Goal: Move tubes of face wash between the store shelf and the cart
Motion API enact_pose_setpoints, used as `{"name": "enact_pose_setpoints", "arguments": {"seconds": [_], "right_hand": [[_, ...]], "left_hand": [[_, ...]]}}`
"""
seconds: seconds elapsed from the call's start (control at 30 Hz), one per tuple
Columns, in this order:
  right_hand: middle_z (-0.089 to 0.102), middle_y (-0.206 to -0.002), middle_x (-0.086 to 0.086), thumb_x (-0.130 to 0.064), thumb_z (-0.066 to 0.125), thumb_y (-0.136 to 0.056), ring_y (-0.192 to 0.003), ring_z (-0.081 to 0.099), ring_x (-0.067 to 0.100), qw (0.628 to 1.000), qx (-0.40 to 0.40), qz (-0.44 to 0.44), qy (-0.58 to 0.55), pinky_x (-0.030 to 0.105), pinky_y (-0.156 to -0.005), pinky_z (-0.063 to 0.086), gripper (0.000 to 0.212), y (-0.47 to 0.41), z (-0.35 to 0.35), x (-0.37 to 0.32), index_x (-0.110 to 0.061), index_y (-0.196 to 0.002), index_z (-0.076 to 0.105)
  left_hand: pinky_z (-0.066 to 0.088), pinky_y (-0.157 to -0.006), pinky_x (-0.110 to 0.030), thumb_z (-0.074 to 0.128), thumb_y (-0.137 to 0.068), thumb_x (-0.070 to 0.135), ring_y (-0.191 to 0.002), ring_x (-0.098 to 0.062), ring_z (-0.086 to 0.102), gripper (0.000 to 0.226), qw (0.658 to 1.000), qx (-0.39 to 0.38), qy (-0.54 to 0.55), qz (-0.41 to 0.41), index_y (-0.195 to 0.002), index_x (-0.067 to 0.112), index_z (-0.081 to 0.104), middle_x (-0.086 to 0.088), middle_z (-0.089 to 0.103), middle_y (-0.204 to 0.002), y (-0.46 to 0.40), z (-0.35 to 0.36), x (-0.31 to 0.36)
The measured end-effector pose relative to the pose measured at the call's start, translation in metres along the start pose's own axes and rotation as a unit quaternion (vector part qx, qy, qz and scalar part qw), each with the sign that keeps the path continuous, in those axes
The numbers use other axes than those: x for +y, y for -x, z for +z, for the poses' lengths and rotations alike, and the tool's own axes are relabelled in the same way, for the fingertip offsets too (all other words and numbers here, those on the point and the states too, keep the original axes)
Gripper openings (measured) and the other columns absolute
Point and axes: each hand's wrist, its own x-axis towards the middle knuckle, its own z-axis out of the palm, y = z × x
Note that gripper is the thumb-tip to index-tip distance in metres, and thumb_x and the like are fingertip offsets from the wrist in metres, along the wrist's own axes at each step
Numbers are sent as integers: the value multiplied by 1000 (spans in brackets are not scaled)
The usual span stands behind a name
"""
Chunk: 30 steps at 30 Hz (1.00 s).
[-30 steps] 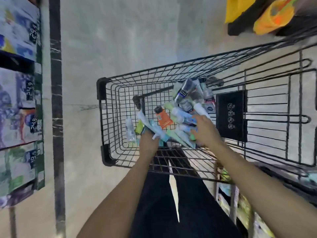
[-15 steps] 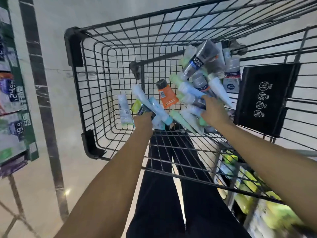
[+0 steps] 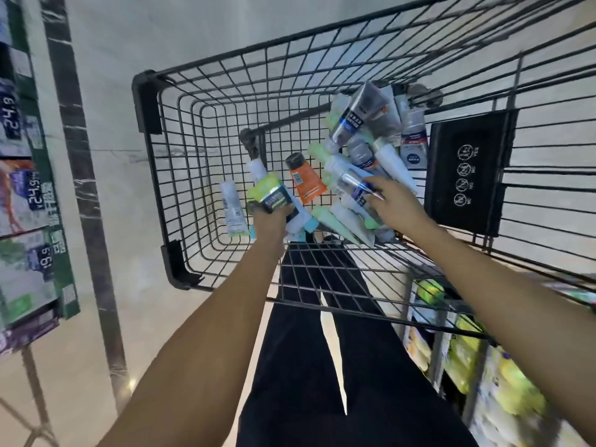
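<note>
A black wire cart (image 3: 151,101) holds a heap of several face wash tubes. My left hand (image 3: 272,221) grips a lime-green and black tube (image 3: 267,193), lifted a little above the cart floor. My right hand (image 3: 395,204) pinches a clear and silver tube with a blue label (image 3: 353,183) on the pile. An orange tube (image 3: 306,182) lies between the hands. A white tube (image 3: 233,209) lies alone at the left. Grey tubes (image 3: 358,116) are stacked at the back right.
Shelf edges with price tags (image 3: 35,191) run along the left. A store shelf of yellow-green packs (image 3: 467,350) sits low on the right, under the cart's rim. A black sign plate (image 3: 467,169) hangs on the cart's child seat. My dark trousers show below.
My left hand has closed round the lime-green tube and raised it from the pile. My right hand shifted left and took hold of the clear silver tube. The view moved closer to the cart.
</note>
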Motion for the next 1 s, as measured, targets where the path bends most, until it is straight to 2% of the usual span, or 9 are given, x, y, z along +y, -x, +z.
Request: {"name": "enact_pose_setpoints", "arguments": {"seconds": [0.1,0.2,0.33,0.47,0.53,0.63,0.8,0.9,1.0], "right_hand": [[69,-102,-6,-7,62,-96,-98,66,24,986,22,42,-159,39,-86,54,42,28,-16,-16,-21,-135,63],[68,-111,0,0,68,-90,-97,63,19,961,78,66,-258,28,-83,52,48,57,-35,-30,-18,-134,65],[73,-108,10,-3,79,-84,-85,71,25,912,142,104,-370,47,-79,63,37,105,-69,-44,-19,-116,69],[77,-101,3,-7,84,-81,-84,71,20,866,178,64,-463,39,-71,59,30,164,-108,-59,-16,-108,73],[77,-93,2,-6,83,-81,-88,69,22,829,195,32,-524,38,-75,56,21,194,-124,-67,-14,-99,76],[75,-104,9,-4,76,-86,-97,67,25,750,205,6,-629,39,-79,53,27,234,-143,-77,-11,-112,73],[75,-96,2,-6,61,-98,-84,69,18,648,233,-34,-724,32,-64,54,23,287,-147,-84,-20,-114,69],[74,-109,5,-14,62,-99,-93,68,22,593,280,-38,-754,38,-77,52,25,320,-132,-81,-21,-122,66],[76,-111,5,-22,68,-95,-94,73,24,547,334,-27,-767,44,-83,56,36,355,-101,-71,-25,-130,64]], "left_hand": [[52,-71,-34,84,-80,13,-92,-20,70,54,996,-22,-52,68,-125,10,55,-10,71,-114,37,-3,21],[58,-79,-44,84,-82,20,-96,-21,68,48,989,-53,-67,121,-121,18,55,-4,71,-112,82,-8,46],[61,-84,-54,83,-85,19,-104,-32,70,41,977,-104,-74,172,-119,23,58,-8,70,-116,152,-13,78],[58,-87,-58,87,-80,22,-101,-35,73,49,958,-154,-86,226,-119,23,57,-11,70,-115,230,-15,99],[57,-87,-62,87,-80,17,-96,-38,73,50,944,-190,-79,257,-119,18,56,-20,70,-115,261,-14,104],[58,-87,-58,86,-83,16,-97,-43,73,51,926,-236,-91,280,-122,16,54,-20,74,-111,301,-11,106],[57,-85,-53,87,-77,24,-99,-40,74,59,896,-301,-138,294,-126,15,54,-17,76,-113,335,1,106],[59,-83,-46,83,-84,16,-101,-33,75,60,868,-348,-188,300,-134,14,50,-13,76,-115,345,11,101],[55,-98,-57,91,-77,30,-111,-32,72,78,828,-403,-248,302,-143,20,49,-9,72,-128,352,17,87]]}}
